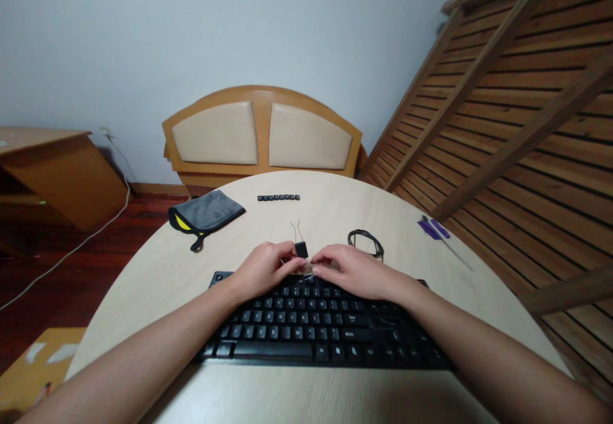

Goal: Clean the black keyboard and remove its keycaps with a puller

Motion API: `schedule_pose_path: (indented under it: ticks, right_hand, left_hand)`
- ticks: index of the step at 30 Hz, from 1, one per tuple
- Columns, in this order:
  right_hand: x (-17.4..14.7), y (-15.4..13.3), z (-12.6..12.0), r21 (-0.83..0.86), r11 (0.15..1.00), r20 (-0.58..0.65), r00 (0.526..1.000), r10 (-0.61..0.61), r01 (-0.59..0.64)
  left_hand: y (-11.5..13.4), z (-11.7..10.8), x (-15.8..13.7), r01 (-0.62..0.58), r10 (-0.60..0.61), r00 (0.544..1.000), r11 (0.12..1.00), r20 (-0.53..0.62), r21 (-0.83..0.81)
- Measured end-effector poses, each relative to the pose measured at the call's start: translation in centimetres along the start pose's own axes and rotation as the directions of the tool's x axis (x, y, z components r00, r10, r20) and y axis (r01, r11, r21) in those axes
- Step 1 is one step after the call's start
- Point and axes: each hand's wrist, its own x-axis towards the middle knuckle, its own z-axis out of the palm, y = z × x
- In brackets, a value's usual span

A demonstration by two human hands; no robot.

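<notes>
A black keyboard lies in front of me on the table. Over its top row I hold a keycap puller, a small black block with thin wires sticking out at both ends. My left hand is closed in a pinch on the puller beside the block. From the other side my right hand has its thumb and fingertips closed at the lower wires, just above the keys. The wire ends near the keys are partly hidden by the fingers. Beyond the hands, several loose black keycaps stand in a row.
On the round table a grey cloth with a yellow lining lies at the left. A coiled black cable sits behind my right hand. Purple pieces and a thin brush-like tool lie near the right edge.
</notes>
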Motion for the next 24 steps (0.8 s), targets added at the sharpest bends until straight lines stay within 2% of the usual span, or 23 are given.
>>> schedule_pose_path:
  ticks: [4, 10, 14, 24]
  right_hand:
    - [-1.8, -0.1, 1.2, 0.105, 0.993, 0.003, 0.999, -0.05, 0.05]
    - [-1.5, 0.3, 2.7, 0.184, 0.981, -0.117, 0.992, -0.036, 0.057]
    - [-1.4, 0.3, 2.8, 0.203, 0.978, -0.143, 0.99, -0.02, 0.049]
    - [-1.4, 0.5, 2.9, 0.202, 0.978, -0.147, 0.989, -0.015, 0.045]
  left_hand:
    - [0.1, -0.1, 0.0, -0.016, 0.016, 1.0, 1.0, 0.005, 0.003]
    - [0.7, 0.1, -0.4, -0.014, 0.015, 1.0, 0.993, -0.006, 0.113]
    - [1.1, 0.4, -0.5, -0.02, 0.021, 1.0, 0.986, -0.008, 0.167]
    - [1.6, 0.8, -0.5, -0.024, 0.025, 1.0, 0.995, -0.006, 0.101]
